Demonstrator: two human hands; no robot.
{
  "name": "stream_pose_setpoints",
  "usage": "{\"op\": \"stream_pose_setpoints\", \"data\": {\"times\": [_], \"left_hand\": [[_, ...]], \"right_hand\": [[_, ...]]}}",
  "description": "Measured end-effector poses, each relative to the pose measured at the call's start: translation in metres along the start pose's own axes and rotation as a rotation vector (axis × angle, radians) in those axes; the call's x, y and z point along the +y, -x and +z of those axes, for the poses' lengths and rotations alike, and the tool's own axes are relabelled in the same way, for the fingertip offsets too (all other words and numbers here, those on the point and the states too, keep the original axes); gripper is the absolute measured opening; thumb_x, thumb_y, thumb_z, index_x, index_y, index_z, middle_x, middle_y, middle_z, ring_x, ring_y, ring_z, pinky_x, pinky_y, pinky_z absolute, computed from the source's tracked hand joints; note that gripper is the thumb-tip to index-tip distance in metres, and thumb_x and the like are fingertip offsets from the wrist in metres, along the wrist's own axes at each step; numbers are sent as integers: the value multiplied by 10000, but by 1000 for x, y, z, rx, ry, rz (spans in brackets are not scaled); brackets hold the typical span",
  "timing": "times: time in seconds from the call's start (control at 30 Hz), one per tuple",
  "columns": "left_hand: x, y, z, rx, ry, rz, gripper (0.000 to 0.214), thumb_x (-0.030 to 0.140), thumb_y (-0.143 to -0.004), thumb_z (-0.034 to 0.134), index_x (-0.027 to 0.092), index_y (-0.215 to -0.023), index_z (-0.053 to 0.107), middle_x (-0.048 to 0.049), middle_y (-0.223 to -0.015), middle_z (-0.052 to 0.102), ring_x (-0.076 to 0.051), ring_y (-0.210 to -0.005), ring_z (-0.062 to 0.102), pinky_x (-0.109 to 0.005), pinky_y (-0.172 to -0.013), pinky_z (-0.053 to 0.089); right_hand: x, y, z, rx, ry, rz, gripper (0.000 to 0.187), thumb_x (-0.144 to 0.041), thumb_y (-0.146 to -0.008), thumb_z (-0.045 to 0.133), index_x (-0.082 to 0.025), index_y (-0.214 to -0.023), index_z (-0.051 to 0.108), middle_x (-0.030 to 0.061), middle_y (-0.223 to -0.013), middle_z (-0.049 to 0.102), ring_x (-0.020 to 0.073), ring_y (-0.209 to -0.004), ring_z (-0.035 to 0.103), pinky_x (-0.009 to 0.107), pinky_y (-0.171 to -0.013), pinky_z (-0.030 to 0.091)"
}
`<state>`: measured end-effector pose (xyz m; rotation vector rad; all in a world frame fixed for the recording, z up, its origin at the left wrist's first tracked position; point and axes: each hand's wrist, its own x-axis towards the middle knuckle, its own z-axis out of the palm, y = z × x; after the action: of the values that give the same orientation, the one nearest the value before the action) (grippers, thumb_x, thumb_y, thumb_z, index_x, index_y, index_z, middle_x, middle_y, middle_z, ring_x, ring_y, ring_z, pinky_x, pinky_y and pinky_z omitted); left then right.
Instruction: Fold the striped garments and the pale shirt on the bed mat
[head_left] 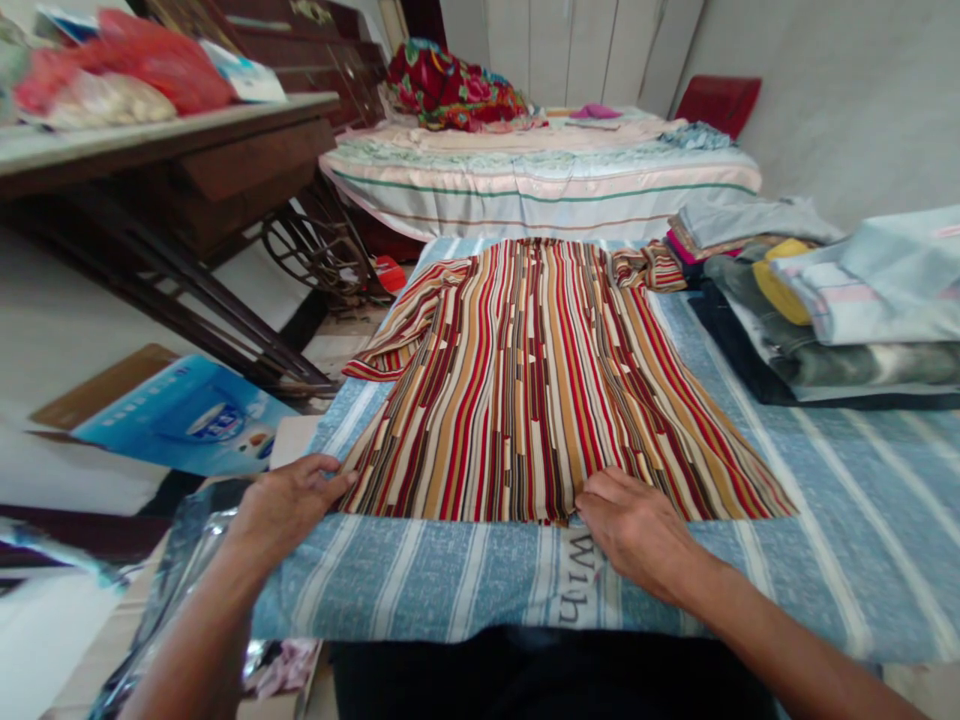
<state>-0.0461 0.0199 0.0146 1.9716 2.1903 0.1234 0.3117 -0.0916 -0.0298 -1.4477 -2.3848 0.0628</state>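
Observation:
A striped shirt (517, 380) in red, tan, cream and brown lies spread flat on a blue striped cloth (420, 580), its hem toward me. At the hem's left corner, my left hand (292, 495) pinches the fabric between thumb and fingers. My right hand (630, 520) is closed on the hem near its middle, fingertips bent down onto the fabric. The left sleeve angles out to the side, while the other sleeve is bent near the folded clothes.
Folded clothes (847, 290) are stacked at the right. Behind stands a bed (540, 190) with a red floral blanket (457, 90). On the left are a sewing machine table (247, 150) holding a red bag (142, 60), and a blue carton (195, 415).

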Motion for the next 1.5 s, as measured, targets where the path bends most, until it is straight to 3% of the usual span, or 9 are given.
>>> {"op": "stream_pose_setpoints", "data": {"times": [0.13,0.2,0.27,0.37,0.43,0.6,1.2,1.37,1.5], "left_hand": [[7,12,-3,78,-253,12,413,439,-849,425,108,-1045,576,-93,-908,636,-246,-842,598,-303,-689,446],[22,25,1,252,-269,147,425,432,-869,401,87,-1061,557,-150,-1035,593,-288,-996,553,-372,-817,441],[45,42,9,339,-130,366,342,408,-883,403,138,-1028,554,-109,-1007,591,-252,-994,553,-365,-871,434],[89,65,26,103,140,764,182,297,-883,448,206,-1006,546,-46,-999,586,-181,-971,551,-299,-869,445],[117,75,37,-67,196,894,147,230,-857,492,212,-995,541,-38,-1014,571,-170,-970,535,-293,-863,447],[155,77,55,-203,78,985,64,195,-808,549,193,-872,545,-27,-910,533,-189,-912,503,-319,-813,449],[158,62,57,-277,56,1086,188,189,-896,390,179,-774,532,-22,-823,511,-158,-820,500,-283,-750,443],[146,66,60,-156,75,1052,92,191,-855,458,188,-876,548,-35,-899,532,-175,-887,499,-306,-800,444],[118,64,61,38,45,953,181,117,-806,451,178,-936,560,-65,-960,559,-207,-931,507,-355,-850,440]], "right_hand": [[-1,2,4,12,-7,1,175,-107,-859,463,-157,-751,592,32,-748,530,158,-744,463,285,-694,412],[0,2,5,24,-12,-12,151,-119,-860,478,-161,-791,606,32,-762,535,164,-764,467,290,-709,418],[1,2,6,43,-22,-22,144,-123,-862,484,-164,-818,615,31,-769,539,165,-769,466,292,-717,421],[1,1,6,61,-38,-21,161,-127,-872,474,-165,-817,621,31,-759,538,158,-765,467,282,-723,418],[0,0,5,59,-23,-21,175,-138,-876,472,-169,-788,620,30,-741,531,153,-752,466,276,-714,412],[-3,0,8,83,42,-6,187,-152,-863,497,-184,-705,594,23,-707,516,161,-724,459,288,-679,395],[-18,0,23,201,51,48,182,-120,-858,466,-158,-763,615,49,-724,531,185,-742,465,325,-699,403],[-15,-1,24,197,19,0,201,-98,-864,433,-156,-803,615,48,-729,529,176,-730,460,308,-699,400],[-13,-1,20,166,-18,-9,176,-92,-859,454,-149,-841,620,46,-747,538,169,-745,463,298,-729,406]]}}
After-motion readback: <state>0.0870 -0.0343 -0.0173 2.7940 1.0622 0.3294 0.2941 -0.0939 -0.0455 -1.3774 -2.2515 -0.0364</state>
